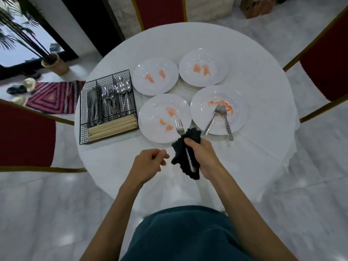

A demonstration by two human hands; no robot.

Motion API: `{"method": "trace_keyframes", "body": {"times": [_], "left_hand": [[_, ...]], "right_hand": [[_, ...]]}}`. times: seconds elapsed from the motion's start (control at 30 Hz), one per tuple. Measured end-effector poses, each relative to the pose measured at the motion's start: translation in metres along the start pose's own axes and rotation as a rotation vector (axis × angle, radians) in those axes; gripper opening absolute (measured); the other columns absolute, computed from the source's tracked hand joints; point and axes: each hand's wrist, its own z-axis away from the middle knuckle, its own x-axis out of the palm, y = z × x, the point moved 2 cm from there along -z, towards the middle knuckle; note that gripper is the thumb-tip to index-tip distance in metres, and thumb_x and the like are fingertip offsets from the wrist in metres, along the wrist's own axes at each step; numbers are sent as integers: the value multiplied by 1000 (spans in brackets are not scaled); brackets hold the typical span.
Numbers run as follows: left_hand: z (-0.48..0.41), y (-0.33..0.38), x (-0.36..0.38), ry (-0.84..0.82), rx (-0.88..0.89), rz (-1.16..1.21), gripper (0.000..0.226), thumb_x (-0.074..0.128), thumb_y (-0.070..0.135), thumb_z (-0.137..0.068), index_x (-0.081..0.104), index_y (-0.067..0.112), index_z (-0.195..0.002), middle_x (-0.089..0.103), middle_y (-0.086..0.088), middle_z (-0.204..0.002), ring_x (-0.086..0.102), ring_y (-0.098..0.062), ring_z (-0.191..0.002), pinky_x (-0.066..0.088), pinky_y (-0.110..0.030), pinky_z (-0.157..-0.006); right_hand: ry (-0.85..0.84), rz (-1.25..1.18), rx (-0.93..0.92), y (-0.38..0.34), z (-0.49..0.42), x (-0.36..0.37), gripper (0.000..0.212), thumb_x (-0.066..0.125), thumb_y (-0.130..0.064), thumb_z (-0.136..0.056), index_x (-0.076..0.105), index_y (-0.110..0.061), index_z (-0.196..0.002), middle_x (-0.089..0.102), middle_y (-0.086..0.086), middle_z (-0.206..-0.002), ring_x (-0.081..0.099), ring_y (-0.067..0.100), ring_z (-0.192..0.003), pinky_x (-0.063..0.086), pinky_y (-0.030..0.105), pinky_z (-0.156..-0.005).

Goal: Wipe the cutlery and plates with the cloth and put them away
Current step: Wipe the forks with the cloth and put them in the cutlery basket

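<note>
Four white plates smeared with orange sauce lie on the round white table (263,91): far left (154,76), far right (203,67), near left (163,118), near right (219,110). Two forks (218,114) lie crossed on the near right plate. My right hand (202,154) grips a black cloth (185,157) wrapped around a fork (179,126), whose tines stick out over the near left plate. My left hand (150,163) hovers just left of the cloth, fingers curled, holding nothing I can see.
A black wire caddy (108,108) at the table's left holds knives, forks, spoons and wooden chopsticks. Red chairs stand on the left (26,136), far side (160,10) and right (325,72). A patterned rug and shoes lie on the floor beyond.
</note>
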Motion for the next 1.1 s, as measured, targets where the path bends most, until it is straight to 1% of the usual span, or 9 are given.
{"method": "trace_keyframes", "body": {"times": [0.1, 0.2, 0.3, 0.43, 0.57, 0.7, 0.77, 1.0, 1.1], "left_hand": [[-10, -4, -10, 110, 0, 223, 28, 53, 37, -103, 75, 21, -99, 74, 0, -86, 66, -12, -70, 53, -23, -63], [-22, -9, -18, 148, -13, 288, 33, 61, 37, -99, 72, 12, -80, 70, -5, -73, 61, -14, -66, 49, -30, -64], [-32, -24, -38, 139, -27, 293, 34, 67, 35, -95, 73, 8, -76, 69, -3, -70, 61, -10, -64, 47, -28, -67], [-47, -50, -78, 163, -79, 383, 33, 71, 36, -93, 77, 5, -85, 68, -2, -74, 62, -5, -61, 48, -30, -72], [-58, -71, -98, 251, -89, 525, 24, 67, 32, -96, 75, 12, -84, 68, 2, -74, 61, -9, -62, 51, -33, -74], [-63, -82, -98, 57, -61, 504, 26, 65, 30, -97, 77, 10, -84, 73, -16, -81, 63, -18, -76, 56, -45, -83], [-71, -90, -109, 32, -77, 534, 22, 68, 26, -95, 78, 11, -84, 72, -13, -79, 63, -19, -79, 56, -47, -89], [-108, -107, -149, 153, -79, 592, 22, 70, 25, -94, 73, 5, -84, 67, -3, -74, 65, -12, -67, 52, -33, -73], [-110, -112, -145, 121, -1, 460, 25, 65, 28, -96, 73, 11, -79, 67, -1, -70, 59, -12, -65, 47, -30, -66]], "right_hand": [[-108, 115, 7, 5, 7, 25, 15, 62, -21, -101, 70, -9, -104, 76, 18, -81, 69, 40, -66, 57, 53, -64], [-185, 210, -6, 13, 10, 53, 18, 61, -25, -101, 69, -12, -111, 76, 21, -94, 73, 41, -75, 60, 54, -67], [-179, 258, -3, 20, 9, 71, 15, 61, -23, -101, 69, -13, -110, 77, 20, -95, 73, 45, -79, 59, 53, -64], [-177, 370, -3, 27, 7, 94, 14, 63, -25, -100, 70, -17, -109, 78, 14, -101, 74, 40, -89, 61, 62, -76], [-134, 409, -6, 22, 1, 136, 10, 64, -24, -99, 68, -19, -106, 75, 15, -97, 74, 42, -82, 62, 59, -65], [-34, 409, -25, 18, -11, 172, 13, 63, -20, -99, 66, -15, -111, 73, 18, -93, 73, 48, -77, 60, 58, -59], [-20, 413, -32, 22, -16, 184, 16, 63, -20, -99, 65, -15, -114, 74, 16, -93, 73, 47, -77, 60, 58, -59], [37, 375, -40, 31, -34, 221, 15, 63, -20, -99, 67, -13, -112, 74, 16, -93, 73, 43, -77, 60, 62, -62], [94, 343, -49, 31, -47, 236, 15, 62, -20, -99, 66, -13, -112, 73, 18, -89, 72, 40, -64, 60, 54, -53]]}}
